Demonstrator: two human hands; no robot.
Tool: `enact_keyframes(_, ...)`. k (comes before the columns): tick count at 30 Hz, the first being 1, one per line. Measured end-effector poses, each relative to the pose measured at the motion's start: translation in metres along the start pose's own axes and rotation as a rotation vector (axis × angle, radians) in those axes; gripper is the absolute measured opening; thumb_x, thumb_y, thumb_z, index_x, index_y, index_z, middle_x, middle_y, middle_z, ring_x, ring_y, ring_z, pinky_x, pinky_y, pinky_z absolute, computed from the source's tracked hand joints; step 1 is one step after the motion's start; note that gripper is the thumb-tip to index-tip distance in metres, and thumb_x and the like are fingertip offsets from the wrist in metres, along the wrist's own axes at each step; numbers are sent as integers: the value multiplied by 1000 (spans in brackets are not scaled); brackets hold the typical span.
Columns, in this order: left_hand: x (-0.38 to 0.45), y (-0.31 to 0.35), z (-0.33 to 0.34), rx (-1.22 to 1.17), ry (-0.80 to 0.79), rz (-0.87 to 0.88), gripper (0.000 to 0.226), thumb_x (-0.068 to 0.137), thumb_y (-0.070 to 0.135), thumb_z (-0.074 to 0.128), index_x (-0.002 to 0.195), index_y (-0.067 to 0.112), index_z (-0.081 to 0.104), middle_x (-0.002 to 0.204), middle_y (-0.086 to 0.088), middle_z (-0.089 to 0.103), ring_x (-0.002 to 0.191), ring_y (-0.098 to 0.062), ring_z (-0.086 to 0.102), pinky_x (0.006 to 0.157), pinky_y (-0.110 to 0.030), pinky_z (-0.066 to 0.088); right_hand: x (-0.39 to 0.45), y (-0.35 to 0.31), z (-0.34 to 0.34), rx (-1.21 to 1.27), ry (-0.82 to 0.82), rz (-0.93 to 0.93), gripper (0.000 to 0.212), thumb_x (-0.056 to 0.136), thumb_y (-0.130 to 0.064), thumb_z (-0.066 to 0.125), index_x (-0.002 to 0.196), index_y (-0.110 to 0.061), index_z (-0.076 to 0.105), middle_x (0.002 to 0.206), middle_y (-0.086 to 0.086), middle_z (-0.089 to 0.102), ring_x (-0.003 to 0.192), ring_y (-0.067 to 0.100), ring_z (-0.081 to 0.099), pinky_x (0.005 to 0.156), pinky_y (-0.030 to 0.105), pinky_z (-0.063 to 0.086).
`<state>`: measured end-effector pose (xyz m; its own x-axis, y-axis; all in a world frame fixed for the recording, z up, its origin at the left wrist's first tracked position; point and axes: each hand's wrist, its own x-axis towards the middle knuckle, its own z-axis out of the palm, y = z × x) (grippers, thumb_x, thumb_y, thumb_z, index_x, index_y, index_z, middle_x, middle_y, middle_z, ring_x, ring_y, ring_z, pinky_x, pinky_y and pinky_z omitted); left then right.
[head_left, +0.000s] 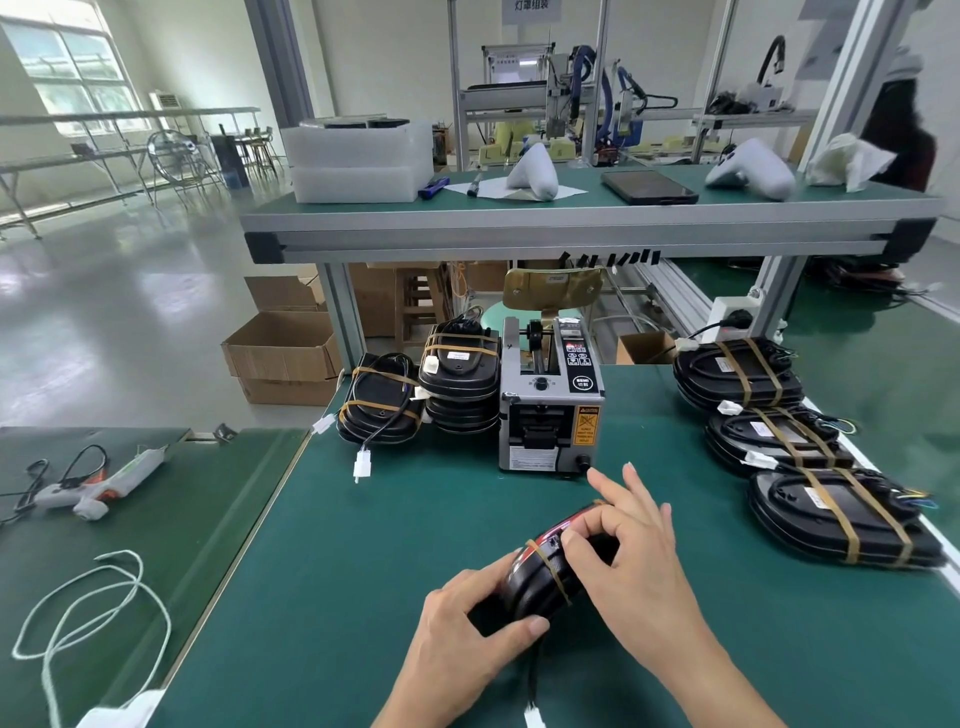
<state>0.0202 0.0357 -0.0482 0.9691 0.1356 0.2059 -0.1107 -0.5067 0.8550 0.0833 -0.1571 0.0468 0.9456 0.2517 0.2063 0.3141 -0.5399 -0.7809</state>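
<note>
Down near the front edge of the green mat (363, 545), a black bundle (535, 582) of stacked oval housings stands tilted on its edge, held between both hands. The left hand (467, 639) grips its lower end, with the thumb laid along the near side and the fingers curled round the far side. The right hand (634, 561) holds the upper end: its thumb and curled fingers pinch the rim just beside a tan rubber band (555, 574) that wraps the bundle, while the index and middle fingers point out straight toward the back. A thin black lead hangs from the bundle to a white plug (532, 718) at the bottom edge of the view. Behind the hands stands a grey tape dispenser (550, 415), and to its left sit two more banded stacks (379, 405) — one of them trailing a white connector (362, 462) onto the mat. Three banded bundles (774, 441) lie in a row along the right side, well apart from the hands. On the bench to the left lie a glue gun (98, 480) and a loose white cord (88, 613). The upper shelf (571, 213) carries a dark phone (649, 187) — among other items.
</note>
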Motion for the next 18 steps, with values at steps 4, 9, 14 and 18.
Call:
enact_keyframes(4, 0, 0, 0, -4, 0, 4, 63, 73, 63, 82, 131, 69, 60, 108, 27, 71, 107, -3, 69, 88, -7, 44, 0, -2, 0, -1, 9, -6, 21, 95, -25, 66, 74, -26, 63, 156, -20, 42, 148, -18, -4, 125, 28, -16)
enact_keyframes(9, 1, -1, 0, -17, 12, 17, 63, 72, 76, 80, 131, 68, 60, 106, 24, 72, 104, -6, 69, 87, -10, 46, 0, -4, -1, -25, 21, -8, 21, 94, -25, 67, 74, -27, 64, 154, -18, 45, 150, -13, 2, 126, 31, -16)
enact_keyframes(14, 1, 0, 0, -21, 11, 27, 65, 71, 83, 76, 132, 68, 59, 108, 22, 73, 107, -7, 70, 91, -13, 48, 0, -7, 0, -21, 46, 1, 21, 92, -32, 71, 73, -28, 66, 152, -16, 49, 154, -5, 9, 124, 27, -17)
enact_keyframes(18, 0, -3, 0, -5, -8, 20, 64, 74, 66, 83, 133, 69, 59, 108, 22, 74, 109, -7, 70, 94, -21, 51, 1, -6, 3, -53, 77, -3, 23, 91, -34, 73, 71, -29, 64, 150, -14, 52, 155, -1, 13, 125, 30, -16)
